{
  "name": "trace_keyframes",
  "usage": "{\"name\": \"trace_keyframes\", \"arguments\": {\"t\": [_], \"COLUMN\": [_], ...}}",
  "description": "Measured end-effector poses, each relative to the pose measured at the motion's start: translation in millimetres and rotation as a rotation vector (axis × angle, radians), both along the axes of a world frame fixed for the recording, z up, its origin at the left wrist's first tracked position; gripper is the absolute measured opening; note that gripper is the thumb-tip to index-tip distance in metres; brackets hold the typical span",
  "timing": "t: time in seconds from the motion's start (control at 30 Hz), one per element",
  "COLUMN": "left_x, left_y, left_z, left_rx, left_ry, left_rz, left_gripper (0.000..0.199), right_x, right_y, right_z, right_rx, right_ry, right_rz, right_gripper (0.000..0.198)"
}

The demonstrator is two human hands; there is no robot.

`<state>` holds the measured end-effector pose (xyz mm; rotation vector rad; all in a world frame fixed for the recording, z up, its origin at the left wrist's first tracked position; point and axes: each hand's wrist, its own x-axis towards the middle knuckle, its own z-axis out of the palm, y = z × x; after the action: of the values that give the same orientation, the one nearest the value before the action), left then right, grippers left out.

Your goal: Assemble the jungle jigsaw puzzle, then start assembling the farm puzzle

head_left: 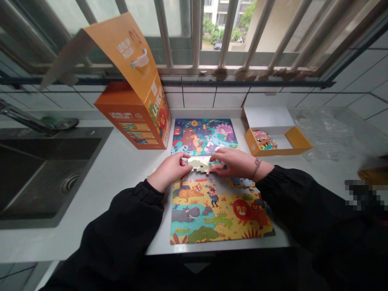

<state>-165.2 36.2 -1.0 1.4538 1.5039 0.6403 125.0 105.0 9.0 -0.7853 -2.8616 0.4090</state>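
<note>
Between my two hands are pale green puzzle pieces [200, 164], which look joined into a short strip. My left hand [172, 167] pinches the strip's left end, and my right hand [232, 162] grips its right end, fingers partly covering it. Just below lies a jungle-animal puzzle [197, 214] with a hippo, crocodile and lions; its top edge is uneven. Beyond the hands is a dark blue night-scene puzzle [203, 135]. A few blue puzzle pieces [242, 182] show beneath my right wrist. What lies directly under both hands is hidden.
An orange puzzle box [136, 121] stands at the left with its lid raised. On the right, an open yellow box [274, 152] holds several puzzle pieces [263, 139]. Clear plastic wrapping [325, 127] lies beside it. A sink [48, 173] is set into the white counter [121, 210].
</note>
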Motion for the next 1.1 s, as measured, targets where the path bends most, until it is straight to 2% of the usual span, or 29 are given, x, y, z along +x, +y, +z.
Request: {"name": "trace_keyframes", "arguments": {"t": [0.27, 0.53, 0.8, 1.1], "left_x": [0.8, 0.9, -3.8, -4.6], "left_y": [-5.3, -4.1, -1.3, -3.8], "left_z": [1.6, -1.2, -3.2, -2.1], "left_rx": [-0.021, -0.013, -0.023, -0.041], "left_ry": [-0.038, -0.054, -0.076, -0.068], "left_rz": [-0.003, 0.008, 0.011, -0.021], "left_gripper": [0.041, 0.041, 0.041, 0.042], "right_x": [-3.0, -4.9, -14.6, -17.4], "right_y": [-9.6, -0.5, 8.1, 3.0], "right_z": [7.8, 7.7, 13.1, 23.6], "right_rx": [-0.050, -0.071, -0.084, -0.075], "right_ry": [-0.012, -0.035, -0.076, -0.136], "right_rz": [0.038, 0.084, 0.103, 0.116], "right_gripper": [0.027, 0.021, 0.021, 0.021]}}
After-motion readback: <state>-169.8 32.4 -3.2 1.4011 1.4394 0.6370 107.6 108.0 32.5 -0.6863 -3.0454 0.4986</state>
